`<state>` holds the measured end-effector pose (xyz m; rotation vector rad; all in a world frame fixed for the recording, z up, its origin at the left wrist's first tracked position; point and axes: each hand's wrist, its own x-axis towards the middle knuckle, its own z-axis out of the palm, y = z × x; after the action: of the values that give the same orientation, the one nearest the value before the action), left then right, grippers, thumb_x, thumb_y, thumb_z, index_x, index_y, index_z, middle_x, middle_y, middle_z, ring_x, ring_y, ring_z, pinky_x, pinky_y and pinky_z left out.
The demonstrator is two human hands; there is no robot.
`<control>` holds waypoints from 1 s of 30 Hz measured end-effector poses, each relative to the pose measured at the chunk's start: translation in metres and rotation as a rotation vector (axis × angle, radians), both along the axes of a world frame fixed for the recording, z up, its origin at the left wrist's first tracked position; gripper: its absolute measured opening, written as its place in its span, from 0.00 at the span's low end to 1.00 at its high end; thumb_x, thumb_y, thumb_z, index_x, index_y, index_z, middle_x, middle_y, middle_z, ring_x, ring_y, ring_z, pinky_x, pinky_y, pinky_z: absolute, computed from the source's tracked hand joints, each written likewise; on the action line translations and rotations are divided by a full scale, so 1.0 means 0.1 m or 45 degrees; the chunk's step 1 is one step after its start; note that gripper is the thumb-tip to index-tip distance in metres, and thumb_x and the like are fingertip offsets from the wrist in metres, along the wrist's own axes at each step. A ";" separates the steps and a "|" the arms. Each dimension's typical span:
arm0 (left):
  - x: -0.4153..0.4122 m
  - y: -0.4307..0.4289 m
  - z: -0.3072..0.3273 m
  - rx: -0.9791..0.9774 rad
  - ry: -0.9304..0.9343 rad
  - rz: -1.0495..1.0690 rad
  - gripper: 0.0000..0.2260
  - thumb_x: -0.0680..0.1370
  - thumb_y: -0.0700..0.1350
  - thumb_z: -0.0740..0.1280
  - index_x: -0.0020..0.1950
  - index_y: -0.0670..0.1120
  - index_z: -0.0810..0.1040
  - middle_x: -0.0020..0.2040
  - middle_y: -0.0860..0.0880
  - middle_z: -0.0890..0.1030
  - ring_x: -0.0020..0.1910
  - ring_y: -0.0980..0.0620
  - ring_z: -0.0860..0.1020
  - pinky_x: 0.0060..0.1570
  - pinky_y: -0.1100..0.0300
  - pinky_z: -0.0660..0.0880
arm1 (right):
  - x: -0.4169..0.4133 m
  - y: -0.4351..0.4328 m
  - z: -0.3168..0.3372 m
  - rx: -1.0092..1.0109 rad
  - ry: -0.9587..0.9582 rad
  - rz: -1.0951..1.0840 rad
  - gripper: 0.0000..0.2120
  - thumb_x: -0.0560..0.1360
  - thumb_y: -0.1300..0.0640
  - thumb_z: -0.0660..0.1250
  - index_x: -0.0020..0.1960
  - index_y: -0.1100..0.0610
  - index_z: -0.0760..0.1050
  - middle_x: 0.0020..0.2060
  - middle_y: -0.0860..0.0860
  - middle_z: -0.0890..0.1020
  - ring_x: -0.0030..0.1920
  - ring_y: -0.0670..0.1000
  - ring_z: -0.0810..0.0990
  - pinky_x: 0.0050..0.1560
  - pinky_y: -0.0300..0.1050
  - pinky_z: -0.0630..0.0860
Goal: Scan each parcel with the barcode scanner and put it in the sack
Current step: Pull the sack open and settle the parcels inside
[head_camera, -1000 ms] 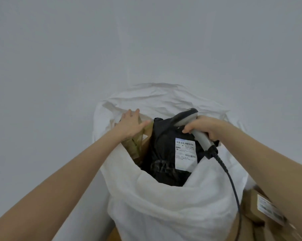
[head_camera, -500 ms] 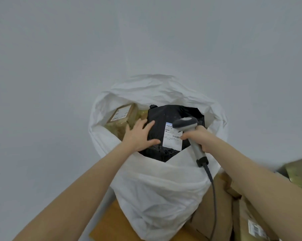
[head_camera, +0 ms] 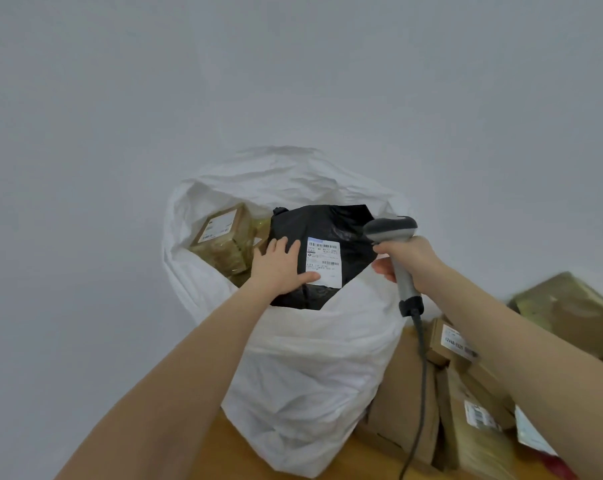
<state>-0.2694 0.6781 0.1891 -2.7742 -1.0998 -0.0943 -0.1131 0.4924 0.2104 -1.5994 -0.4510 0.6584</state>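
The person's left hand (head_camera: 280, 268) is now lying flat on the black plastic mailer parcel (head_camera: 328, 221), fingers straight and slightly apart, thumb touching the corner of its white barcode label (head_camera: 322, 259). A second ago that hand was up at the rim by the brown box, and the mailer was standing taller. Now the mailer is sitting low in the mouth of the white woven sack (head_camera: 310, 358), tilted toward me.

The right hand (head_camera: 409, 259) is keeping its fingers clamped round the handle of the grey barcode scanner (head_camera: 392, 228). It is drifting off to the label's three o'clock rather than hovering over it as before. To me that is looking like a parcel already scanned and being pressed down into place, so the next one should be coming from the pile.

Counting what is showing:
- **Sack and scanner:** one of each, with the scanner trailing one dark cable (head_camera: 420, 368) toward five o'clock.
- **Parcels in the sack:** two, the black mailer and a brown tape-wrapped box (head_camera: 224, 233) at its nine o'clock.
- **Parcels outside the sack:** at least four cardboard parcels (head_camera: 407, 386) are waiting at the sack's four o'clock. They are overlapping and partly blurred, so I am not getting an exact number.
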 end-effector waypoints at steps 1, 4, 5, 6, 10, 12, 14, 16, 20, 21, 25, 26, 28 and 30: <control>0.03 -0.03 0.02 0.001 -0.019 -0.016 0.42 0.74 0.71 0.56 0.79 0.49 0.49 0.79 0.45 0.52 0.78 0.45 0.50 0.73 0.41 0.54 | 0.00 -0.04 0.00 0.009 0.007 -0.023 0.09 0.72 0.62 0.71 0.50 0.63 0.76 0.35 0.61 0.84 0.33 0.54 0.81 0.31 0.42 0.75; 0.14 -0.12 0.06 0.002 -0.101 -0.099 0.39 0.75 0.69 0.57 0.79 0.48 0.52 0.78 0.44 0.54 0.77 0.46 0.51 0.72 0.43 0.54 | -0.02 -0.15 -0.01 0.037 0.028 -0.075 0.10 0.72 0.59 0.72 0.50 0.63 0.77 0.40 0.63 0.85 0.31 0.52 0.79 0.33 0.43 0.75; 0.18 -0.16 0.08 0.003 -0.124 -0.130 0.39 0.76 0.68 0.58 0.79 0.48 0.53 0.78 0.44 0.55 0.77 0.46 0.52 0.72 0.44 0.55 | -0.03 -0.19 -0.01 0.045 0.038 -0.090 0.10 0.72 0.58 0.72 0.50 0.62 0.77 0.39 0.62 0.85 0.30 0.51 0.79 0.33 0.43 0.76; 0.22 -0.20 0.09 0.008 -0.143 -0.161 0.38 0.76 0.68 0.58 0.78 0.48 0.55 0.78 0.45 0.56 0.77 0.47 0.53 0.72 0.45 0.56 | -0.04 -0.24 -0.03 0.052 0.047 -0.106 0.11 0.72 0.58 0.73 0.50 0.61 0.76 0.38 0.61 0.85 0.29 0.50 0.79 0.33 0.43 0.77; 0.41 -0.43 0.12 0.033 -0.183 -0.273 0.35 0.77 0.67 0.57 0.78 0.47 0.57 0.78 0.45 0.57 0.76 0.47 0.56 0.71 0.48 0.59 | -0.09 -0.46 -0.11 0.059 0.074 -0.177 0.10 0.72 0.56 0.73 0.48 0.60 0.75 0.26 0.55 0.82 0.26 0.50 0.78 0.30 0.41 0.77; 0.52 -0.56 0.14 0.056 -0.171 -0.339 0.35 0.78 0.66 0.56 0.78 0.46 0.57 0.77 0.44 0.57 0.76 0.46 0.56 0.70 0.48 0.60 | -0.11 -0.59 -0.16 0.046 0.089 -0.230 0.10 0.72 0.56 0.73 0.48 0.60 0.75 0.23 0.53 0.80 0.23 0.48 0.76 0.26 0.38 0.74; 0.63 -0.71 0.13 0.025 -0.185 -0.401 0.35 0.78 0.65 0.57 0.77 0.45 0.58 0.77 0.44 0.58 0.76 0.46 0.56 0.70 0.48 0.60 | -0.13 -0.74 -0.20 0.015 0.108 -0.291 0.10 0.72 0.56 0.73 0.47 0.59 0.75 0.22 0.53 0.79 0.21 0.47 0.75 0.24 0.38 0.72; 0.74 -0.88 0.11 -0.009 -0.210 -0.468 0.34 0.78 0.64 0.58 0.76 0.45 0.59 0.76 0.44 0.59 0.76 0.46 0.57 0.70 0.48 0.60 | -0.14 -0.89 -0.24 -0.001 0.123 -0.337 0.10 0.72 0.55 0.72 0.47 0.59 0.75 0.22 0.53 0.79 0.20 0.47 0.74 0.25 0.39 0.72; 0.96 -1.24 0.03 0.018 -0.207 -0.610 0.33 0.78 0.64 0.58 0.75 0.45 0.61 0.75 0.43 0.62 0.74 0.45 0.60 0.66 0.49 0.64 | -0.18 -1.20 -0.34 -0.020 0.146 -0.432 0.09 0.73 0.56 0.72 0.46 0.60 0.74 0.21 0.52 0.77 0.21 0.48 0.72 0.27 0.41 0.71; 1.02 -1.34 0.00 0.017 -0.201 -0.644 0.33 0.78 0.64 0.58 0.76 0.45 0.60 0.76 0.43 0.61 0.74 0.45 0.60 0.66 0.49 0.64 | -0.20 -1.29 -0.36 -0.016 0.161 -0.457 0.09 0.73 0.57 0.72 0.45 0.60 0.74 0.21 0.52 0.77 0.21 0.48 0.72 0.26 0.40 0.71; 1.21 -1.72 -0.15 -0.001 -0.160 -0.762 0.33 0.78 0.64 0.57 0.76 0.45 0.59 0.76 0.43 0.60 0.75 0.44 0.59 0.67 0.49 0.64 | -0.21 -1.66 -0.46 -0.002 0.211 -0.556 0.07 0.73 0.59 0.72 0.44 0.61 0.74 0.24 0.54 0.77 0.22 0.48 0.72 0.25 0.39 0.70; 1.25 -1.82 -0.18 -0.006 -0.155 -0.780 0.33 0.78 0.64 0.57 0.76 0.45 0.59 0.76 0.43 0.60 0.75 0.44 0.60 0.67 0.49 0.64 | -0.20 -1.76 -0.48 -0.009 0.215 -0.587 0.07 0.73 0.59 0.72 0.44 0.61 0.75 0.25 0.54 0.78 0.23 0.48 0.72 0.25 0.39 0.70; 1.32 -2.01 -0.26 -0.023 -0.144 -0.809 0.33 0.78 0.64 0.58 0.76 0.46 0.59 0.76 0.43 0.60 0.74 0.44 0.60 0.67 0.48 0.65 | -0.18 -1.96 -0.56 -0.029 0.214 -0.647 0.08 0.73 0.58 0.72 0.46 0.61 0.75 0.25 0.54 0.79 0.22 0.47 0.72 0.25 0.39 0.70; 1.38 -2.21 -0.34 -0.045 -0.129 -0.834 0.32 0.78 0.64 0.59 0.76 0.46 0.60 0.76 0.43 0.60 0.74 0.44 0.61 0.67 0.48 0.65 | -0.15 -2.17 -0.65 -0.040 0.222 -0.693 0.10 0.74 0.56 0.72 0.48 0.62 0.76 0.25 0.53 0.80 0.22 0.46 0.72 0.24 0.38 0.70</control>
<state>-0.1318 0.4572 0.1550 -3.0652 -0.1658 -0.2918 -0.1283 0.2757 0.1455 -1.5844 0.1280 0.3820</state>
